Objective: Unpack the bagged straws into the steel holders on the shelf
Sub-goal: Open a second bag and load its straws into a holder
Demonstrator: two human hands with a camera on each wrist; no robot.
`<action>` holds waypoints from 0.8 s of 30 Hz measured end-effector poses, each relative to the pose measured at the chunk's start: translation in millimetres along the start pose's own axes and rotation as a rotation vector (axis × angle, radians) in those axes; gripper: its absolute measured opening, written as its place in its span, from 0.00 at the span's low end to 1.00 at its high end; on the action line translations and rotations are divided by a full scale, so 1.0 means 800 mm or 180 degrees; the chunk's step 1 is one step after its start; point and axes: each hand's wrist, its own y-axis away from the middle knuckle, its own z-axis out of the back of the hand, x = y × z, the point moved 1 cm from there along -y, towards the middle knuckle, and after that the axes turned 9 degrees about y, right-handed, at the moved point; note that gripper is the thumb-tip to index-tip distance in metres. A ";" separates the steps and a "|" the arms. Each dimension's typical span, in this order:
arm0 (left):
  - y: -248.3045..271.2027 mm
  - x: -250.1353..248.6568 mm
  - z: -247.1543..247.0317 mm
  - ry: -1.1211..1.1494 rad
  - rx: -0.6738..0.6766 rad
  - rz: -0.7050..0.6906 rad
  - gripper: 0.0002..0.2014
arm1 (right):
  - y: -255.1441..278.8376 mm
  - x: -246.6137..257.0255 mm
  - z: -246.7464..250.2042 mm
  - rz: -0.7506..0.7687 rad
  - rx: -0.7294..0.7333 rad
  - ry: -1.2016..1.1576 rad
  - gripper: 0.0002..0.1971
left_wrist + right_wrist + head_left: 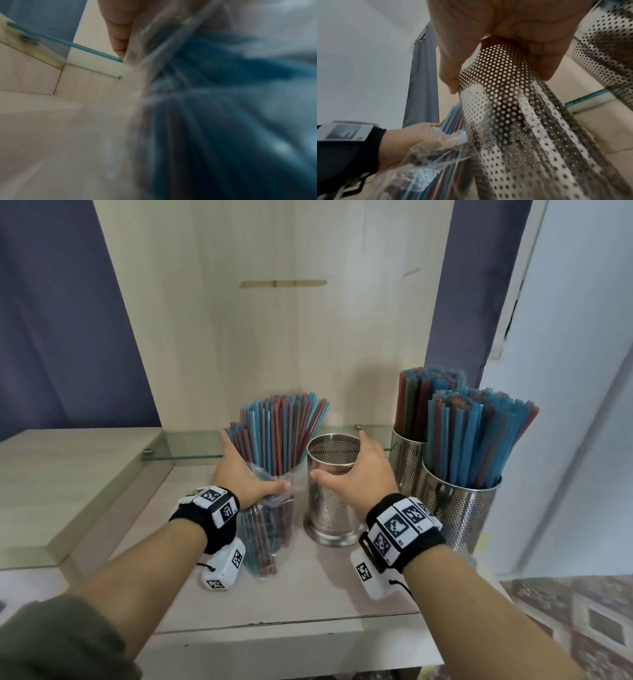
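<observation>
A bundle of blue and red straws (279,433) stands upright on the shelf in a clear plastic bag (270,529). My left hand (245,474) grips the bundle and bag around the middle; the straw tops fan out above it. Just to the right stands an empty perforated steel holder (329,505). My right hand (356,470) holds it near its rim, thumb in front, fingers round the back. The right wrist view shows the holder's wall (513,108) under my palm and the left hand (419,136) on the bag (426,166). The left wrist view is blurred blue straws (214,121).
Two more steel holders (466,515) (407,463), both full of blue and red straws, stand close at the right. A glass shelf edge (191,455) runs behind the bundle. A wooden back panel (274,337) closes the niche. A raised ledge (68,484) lies left.
</observation>
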 end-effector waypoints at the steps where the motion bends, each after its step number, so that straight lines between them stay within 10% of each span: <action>1: 0.002 0.001 0.000 0.0013 -0.0015 -0.0058 0.80 | 0.000 -0.002 0.000 -0.0006 -0.0029 -0.0006 0.61; 14: 0.021 0.017 0.028 -0.0299 -0.0176 -0.0514 0.76 | -0.005 -0.001 0.013 -0.0287 0.0098 0.0333 0.57; 19: 0.020 0.017 0.015 -0.0425 -0.0189 -0.0564 0.75 | 0.017 0.066 0.024 0.0970 -0.0534 0.0847 0.44; 24: 0.018 0.018 0.013 -0.0229 -0.0214 -0.0468 0.76 | 0.005 0.121 -0.015 0.0240 0.0751 -0.0317 0.36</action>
